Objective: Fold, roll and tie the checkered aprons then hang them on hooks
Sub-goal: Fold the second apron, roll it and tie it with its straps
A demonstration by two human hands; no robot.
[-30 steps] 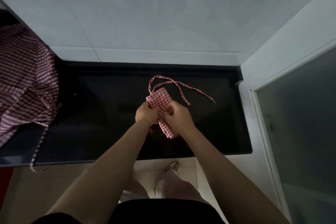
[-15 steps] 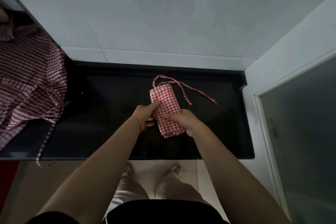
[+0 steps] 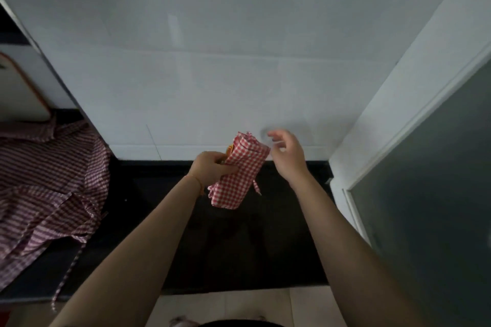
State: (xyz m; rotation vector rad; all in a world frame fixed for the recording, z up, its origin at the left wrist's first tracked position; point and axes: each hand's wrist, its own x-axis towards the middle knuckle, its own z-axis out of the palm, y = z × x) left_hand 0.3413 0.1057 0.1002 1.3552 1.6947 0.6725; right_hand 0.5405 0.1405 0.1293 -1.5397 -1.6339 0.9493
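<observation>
Mostly we see pale wall tile, with a dark bench below it whose near edge is partly covered by our forearms. A frosted door panel is cut off at the right edge. At far left a heap of striped reddish cloth runs out of view, and a white board with an orange rim above it is only partly visible. We hold a rolled red-and-white checkered apron up above the bench, tilted, one strap end dangling at its right side. Our left hand grips the roll. Our right hand, blurred, hovers just beside its upper end with fingers loosely spread, holding nothing we can make out.
</observation>
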